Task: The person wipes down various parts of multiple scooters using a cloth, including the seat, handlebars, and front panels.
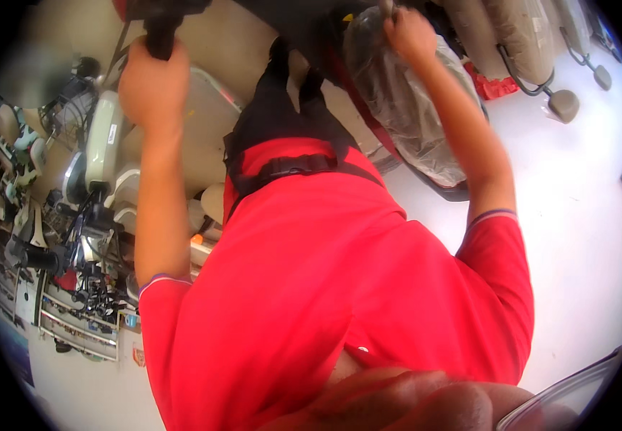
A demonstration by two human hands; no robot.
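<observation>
My left hand (154, 82) is closed around a black handlebar grip (160, 36) at the upper left. At the top right of centre, my right hand (410, 36) is curled closed at the far end of a long seat (411, 108) wrapped in clear, crinkled plastic. A small greyish part (387, 8) shows at its fingers, too little to name. The seat belongs to a dark scooter or motorbike body (296, 18) with a red edge, stretching between my hands. Its far side is cut off by the picture's edge.
More plastic-covered seats (526, 43) stand at the upper right, with a round mirror (563, 105) on a stalk. A red item (494, 82) lies near them. Several scooters (103, 136) crowd the left side, beside a metal rack (77, 330). Pale floor (576, 215) spreads at right.
</observation>
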